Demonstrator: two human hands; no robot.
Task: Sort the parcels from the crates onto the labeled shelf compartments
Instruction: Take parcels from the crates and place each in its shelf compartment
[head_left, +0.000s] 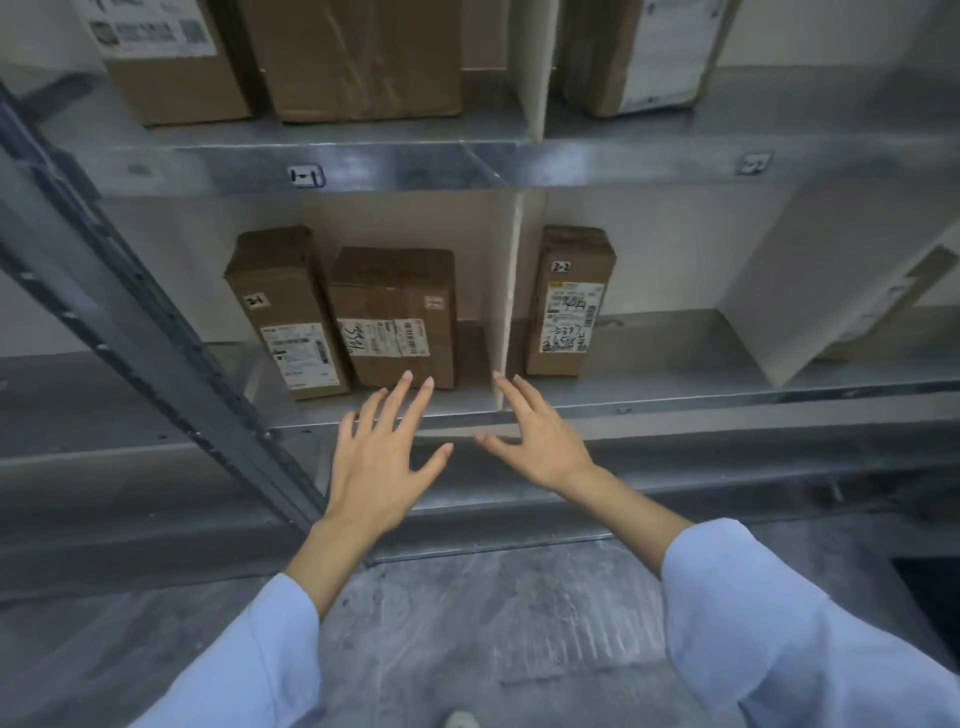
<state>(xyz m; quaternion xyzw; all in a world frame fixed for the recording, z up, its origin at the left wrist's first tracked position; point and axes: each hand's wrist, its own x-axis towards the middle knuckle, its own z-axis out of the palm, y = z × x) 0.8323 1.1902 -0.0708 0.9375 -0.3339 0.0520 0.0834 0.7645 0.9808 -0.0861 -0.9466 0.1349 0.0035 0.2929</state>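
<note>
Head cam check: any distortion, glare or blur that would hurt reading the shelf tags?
Head view: strong wide-angle bowing, upright leans, shelf edge curves; mild sheen on that edge beside the 1-1 tag, which is legible; right tag smeared, barely readable; parcel labels soft, fine print lost.

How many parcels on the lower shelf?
4: narrow parcel and wide parcel left of the divider, 2-2 parcel right of it, half-hidden parcel far right. Others may hide.
</note>
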